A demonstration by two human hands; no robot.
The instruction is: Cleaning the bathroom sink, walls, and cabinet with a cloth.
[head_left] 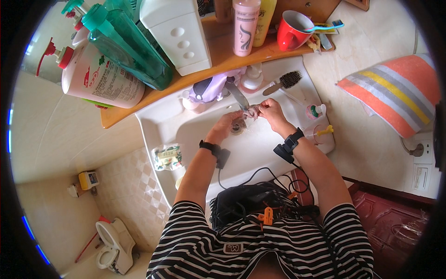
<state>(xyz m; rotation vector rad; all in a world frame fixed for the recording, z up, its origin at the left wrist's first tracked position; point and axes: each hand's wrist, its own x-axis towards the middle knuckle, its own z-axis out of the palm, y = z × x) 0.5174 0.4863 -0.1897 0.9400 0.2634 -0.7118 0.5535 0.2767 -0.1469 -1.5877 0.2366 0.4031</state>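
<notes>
Under the metal faucet (238,96), both hands work on a small, crumpled, greyish-pink thing (252,112) that looks wet; its kind cannot be made out. My right hand (273,115) pinches it from the right. On its other side my left hand (226,125) has its fingertips closed against it. Both hands are over the basin of the white sink (260,156), near the drain (237,127). A dark strap with a small black box is on each wrist.
A hairbrush (289,81), a pump bottle (252,78) and a lilac cloth (213,87) lie along the sink's back. A white-green packet (167,156) rests on its left rim. Above, a wooden shelf (186,83) carries bottles and a red mug (293,31). Black cables hang at my waist.
</notes>
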